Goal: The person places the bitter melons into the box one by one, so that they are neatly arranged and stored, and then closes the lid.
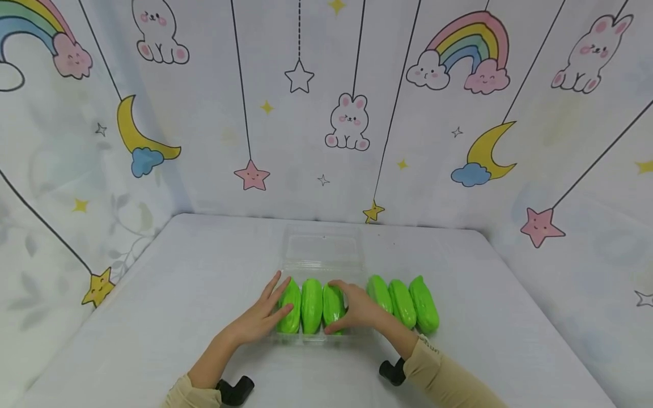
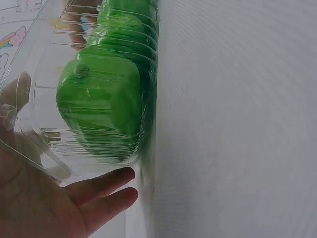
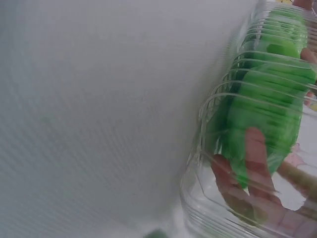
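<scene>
White cloth-covered table [image 1: 168, 294] enclosed by pale walls [image 1: 316, 141] with cartoon rainbows, bunnies, moons, hanging stars.

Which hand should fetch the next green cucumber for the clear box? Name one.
Right. The three loose cucumbers lie on the table just beyond the right hand, on its own side. The left hand rests at the far side of the clear box, with the boxed cucumbers in between.

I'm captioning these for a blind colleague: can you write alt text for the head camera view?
Two hands steady a clear plastic box on a white table: the left hand rests against three green toy cucumbers in the box, the right hand touches them from the other side. Three more green cucumbers lie beside it, before a wall of rainbows, bunnies and stars.
</scene>
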`<action>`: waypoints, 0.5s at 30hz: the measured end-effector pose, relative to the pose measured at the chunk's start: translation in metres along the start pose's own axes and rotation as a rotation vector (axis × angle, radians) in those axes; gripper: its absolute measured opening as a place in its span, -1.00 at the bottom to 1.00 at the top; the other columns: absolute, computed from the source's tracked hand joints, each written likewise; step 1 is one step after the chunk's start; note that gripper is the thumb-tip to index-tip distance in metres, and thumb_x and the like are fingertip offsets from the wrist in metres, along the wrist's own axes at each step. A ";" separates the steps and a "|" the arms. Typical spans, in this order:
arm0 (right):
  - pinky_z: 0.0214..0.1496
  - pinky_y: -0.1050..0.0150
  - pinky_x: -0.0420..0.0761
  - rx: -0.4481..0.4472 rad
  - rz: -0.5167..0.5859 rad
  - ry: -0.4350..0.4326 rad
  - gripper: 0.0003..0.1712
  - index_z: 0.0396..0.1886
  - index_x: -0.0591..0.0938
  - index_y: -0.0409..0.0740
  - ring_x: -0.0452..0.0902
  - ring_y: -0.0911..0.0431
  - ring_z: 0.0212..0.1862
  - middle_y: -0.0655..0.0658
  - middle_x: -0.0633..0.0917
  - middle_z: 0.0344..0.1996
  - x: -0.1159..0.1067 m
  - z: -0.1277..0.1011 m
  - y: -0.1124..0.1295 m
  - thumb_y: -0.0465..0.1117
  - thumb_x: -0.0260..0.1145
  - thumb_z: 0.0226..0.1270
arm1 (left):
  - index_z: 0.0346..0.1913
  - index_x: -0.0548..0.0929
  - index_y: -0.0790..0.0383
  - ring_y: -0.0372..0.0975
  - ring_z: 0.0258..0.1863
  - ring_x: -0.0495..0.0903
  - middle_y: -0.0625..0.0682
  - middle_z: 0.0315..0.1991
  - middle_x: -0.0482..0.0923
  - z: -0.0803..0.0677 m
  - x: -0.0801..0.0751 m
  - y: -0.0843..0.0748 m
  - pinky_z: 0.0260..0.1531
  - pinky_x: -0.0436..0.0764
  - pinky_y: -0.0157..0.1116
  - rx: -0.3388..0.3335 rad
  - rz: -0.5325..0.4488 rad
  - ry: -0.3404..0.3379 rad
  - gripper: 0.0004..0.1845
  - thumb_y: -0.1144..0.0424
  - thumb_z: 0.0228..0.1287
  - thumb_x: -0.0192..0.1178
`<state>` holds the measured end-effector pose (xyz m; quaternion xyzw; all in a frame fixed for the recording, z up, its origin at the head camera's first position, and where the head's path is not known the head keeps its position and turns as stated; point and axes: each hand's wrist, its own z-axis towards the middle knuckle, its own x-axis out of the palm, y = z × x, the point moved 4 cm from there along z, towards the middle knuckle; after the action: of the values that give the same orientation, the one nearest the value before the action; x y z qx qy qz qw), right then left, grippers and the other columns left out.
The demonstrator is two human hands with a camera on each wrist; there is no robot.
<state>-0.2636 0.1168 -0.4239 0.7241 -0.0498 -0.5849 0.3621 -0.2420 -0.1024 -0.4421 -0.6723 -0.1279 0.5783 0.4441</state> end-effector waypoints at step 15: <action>-0.09 0.03 0.51 -0.027 0.058 -0.013 0.10 0.34 0.27 -0.06 0.47 -0.15 -0.03 -0.29 0.33 0.22 -0.008 -0.002 0.000 0.18 0.52 -0.23 | 0.45 -0.12 0.12 0.17 0.35 -0.13 0.14 0.44 -0.43 0.001 -0.001 0.000 0.13 0.10 0.23 0.002 0.006 0.009 -0.30 -0.04 0.41 -0.13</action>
<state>-0.2644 0.1219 -0.4176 0.7135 -0.0653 -0.5796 0.3883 -0.2430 -0.1028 -0.4414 -0.6750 -0.1234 0.5766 0.4436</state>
